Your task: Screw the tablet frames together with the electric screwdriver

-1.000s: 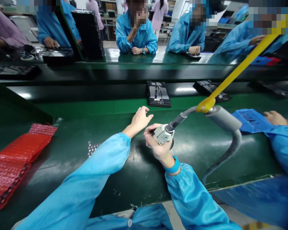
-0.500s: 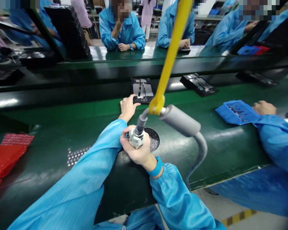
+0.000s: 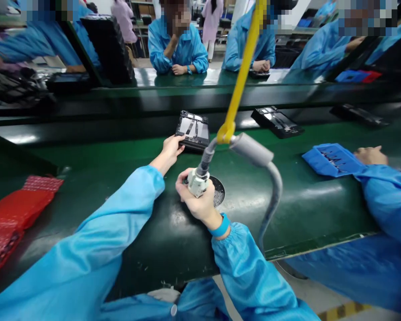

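Note:
My left hand (image 3: 169,149) grips the near edge of a black device casing (image 3: 193,131), which sits tilted on the green belt with silver panels facing up. My right hand (image 3: 200,203) is shut around the white body of an electric screwdriver (image 3: 198,183). The tool's tip is hidden by the tool and my fingers. Just beyond my right hand lies a round dark dish of small screws (image 3: 217,191), partly covered by the hand and the tool. A grey cable rises from the screwdriver to a yellow strap (image 3: 242,82).
A grey foam-sleeved hose (image 3: 252,149) curves beside my right arm. A second black casing (image 3: 276,121) lies to the right. A co-worker's hand (image 3: 370,156) rests by a blue tray (image 3: 330,160). Red packaging (image 3: 16,209) lies on the left. Several co-workers sit across the belt.
My left hand has moved from beside the casing onto its near edge, and the casing now tilts and sits closer to me. The screwdriver stays in my right hand, above the dish.

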`<act>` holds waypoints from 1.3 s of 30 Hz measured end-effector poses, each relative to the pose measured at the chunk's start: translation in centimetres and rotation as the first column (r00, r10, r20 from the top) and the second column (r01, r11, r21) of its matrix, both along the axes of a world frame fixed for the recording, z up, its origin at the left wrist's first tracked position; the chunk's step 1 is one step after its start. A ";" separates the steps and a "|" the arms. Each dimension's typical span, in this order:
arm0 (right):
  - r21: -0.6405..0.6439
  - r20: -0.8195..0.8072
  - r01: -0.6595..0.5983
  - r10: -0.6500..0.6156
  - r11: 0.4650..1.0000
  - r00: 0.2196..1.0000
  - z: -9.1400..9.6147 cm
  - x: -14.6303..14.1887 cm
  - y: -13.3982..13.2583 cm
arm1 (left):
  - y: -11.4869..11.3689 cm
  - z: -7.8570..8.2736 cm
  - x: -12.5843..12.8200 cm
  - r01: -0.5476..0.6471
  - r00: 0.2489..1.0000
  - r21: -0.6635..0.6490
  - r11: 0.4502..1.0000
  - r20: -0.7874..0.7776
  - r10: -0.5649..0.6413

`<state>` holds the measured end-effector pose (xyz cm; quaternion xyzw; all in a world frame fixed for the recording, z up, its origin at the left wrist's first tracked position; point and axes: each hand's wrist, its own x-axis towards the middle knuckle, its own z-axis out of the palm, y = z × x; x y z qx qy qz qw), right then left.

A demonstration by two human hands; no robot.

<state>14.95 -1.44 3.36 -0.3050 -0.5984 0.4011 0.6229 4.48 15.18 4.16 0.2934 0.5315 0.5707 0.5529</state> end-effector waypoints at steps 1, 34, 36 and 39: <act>-0.006 -0.014 0.014 -0.014 1.000 1.000 0.1 0.2 0.0 | -1.7 0.2 -1.4 0.006 1.000 -0.009 1.000 0.004 -0.006; 0.293 -0.173 0.376 -0.338 0.879 0.925 1.5 3.1 2.0 | -19.9 1.4 -23.9 0.224 -0.017 -0.527 0.820 -0.844 -0.537; 0.290 -0.146 0.371 -0.342 0.882 0.928 1.6 3.0 1.8 | -20.0 1.1 -24.1 0.254 0.004 -0.506 0.825 -0.852 -0.524; 0.283 -0.119 0.374 -0.355 0.883 0.927 1.8 3.0 1.5 | -20.4 0.9 -24.2 0.286 0.116 -0.446 0.848 -0.862 -0.493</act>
